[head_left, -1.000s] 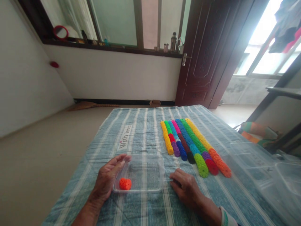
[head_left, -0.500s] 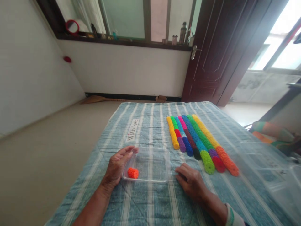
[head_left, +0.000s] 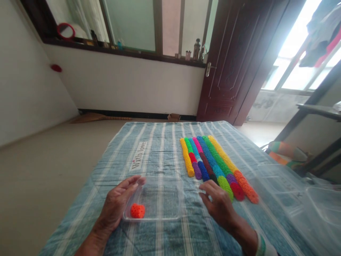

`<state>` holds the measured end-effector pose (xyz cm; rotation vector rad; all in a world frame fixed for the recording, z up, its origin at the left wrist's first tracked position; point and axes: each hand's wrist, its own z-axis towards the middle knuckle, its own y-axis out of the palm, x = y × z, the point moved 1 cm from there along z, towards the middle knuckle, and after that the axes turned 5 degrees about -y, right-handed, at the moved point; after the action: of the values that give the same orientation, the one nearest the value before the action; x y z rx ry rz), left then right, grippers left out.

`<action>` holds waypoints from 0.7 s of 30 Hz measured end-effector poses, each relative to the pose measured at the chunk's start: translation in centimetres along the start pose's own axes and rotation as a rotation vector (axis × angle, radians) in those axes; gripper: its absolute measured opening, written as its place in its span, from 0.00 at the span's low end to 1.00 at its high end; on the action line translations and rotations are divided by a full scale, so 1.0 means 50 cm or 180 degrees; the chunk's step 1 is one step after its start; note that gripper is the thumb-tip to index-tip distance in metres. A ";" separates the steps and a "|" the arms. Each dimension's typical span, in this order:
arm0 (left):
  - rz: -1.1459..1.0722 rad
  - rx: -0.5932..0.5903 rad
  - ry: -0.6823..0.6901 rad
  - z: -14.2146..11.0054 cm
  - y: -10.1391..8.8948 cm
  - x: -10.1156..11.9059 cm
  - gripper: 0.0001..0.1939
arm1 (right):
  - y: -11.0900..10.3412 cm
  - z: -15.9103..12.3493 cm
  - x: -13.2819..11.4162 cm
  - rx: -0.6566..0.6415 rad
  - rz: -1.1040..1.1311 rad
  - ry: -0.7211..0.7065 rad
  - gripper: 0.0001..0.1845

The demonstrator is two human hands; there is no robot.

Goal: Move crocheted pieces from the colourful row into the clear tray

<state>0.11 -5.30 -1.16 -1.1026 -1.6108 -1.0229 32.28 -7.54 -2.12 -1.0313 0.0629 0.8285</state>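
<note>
My left hand [head_left: 117, 201] grips the left wall of a clear plastic box [head_left: 173, 215], thumb on its rim and fingers round the outside. In the box's near left corner lies a small clump of orange discs [head_left: 137, 211]. My right hand [head_left: 220, 204] is empty, thumb and loosely bent fingers apart, over the cloth right of the box. Just beyond it are rows of stacked, coloured, crochet-like discs [head_left: 218, 170]. That hand hides the near end of the row with dark discs and part of the lime green end.
A blue striped cloth [head_left: 149, 142] covers the table. More clear plastic containers [head_left: 282, 177] stand at its right edge. Beyond lie a wooden broom-like object [head_left: 90, 117] and a small cardboard box [head_left: 173, 117] on the floor. A dark red door [head_left: 226, 64] stands behind.
The view has turned right, so the scene sits further left. My right hand has moved away from the box towards the disc rows, and its fingers have parted. My left hand stays on the box.
</note>
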 end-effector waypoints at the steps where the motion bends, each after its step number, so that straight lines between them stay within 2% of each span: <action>1: 0.0000 0.0006 0.0000 0.000 0.000 0.000 0.27 | -0.012 0.016 0.011 -0.0059 -0.0136 0.0041 0.08; 3: -0.0008 0.0014 -0.0002 0.000 0.000 0.000 0.27 | -0.031 0.054 0.036 -0.0315 -0.0387 0.0092 0.08; 5: -0.0016 0.0001 -0.0003 0.001 -0.001 -0.001 0.27 | -0.041 0.092 0.059 -0.0627 -0.0528 0.0165 0.15; 7: -0.0019 -0.0010 -0.0010 0.002 -0.003 -0.002 0.27 | -0.041 0.125 0.078 -0.0990 -0.0612 0.0239 0.23; 10: -0.0014 -0.0008 -0.0031 0.004 -0.005 -0.004 0.27 | -0.031 0.156 0.096 -0.1384 -0.0686 0.0314 0.29; 21: 0.0026 -0.0046 -0.0107 0.004 -0.006 -0.003 0.27 | -0.007 0.189 0.126 -0.1801 -0.0672 0.0385 0.41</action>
<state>-0.19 -5.23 -1.36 -1.1406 -1.6267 -1.0171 33.92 3.36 0.62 -1.5903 -0.1859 0.5988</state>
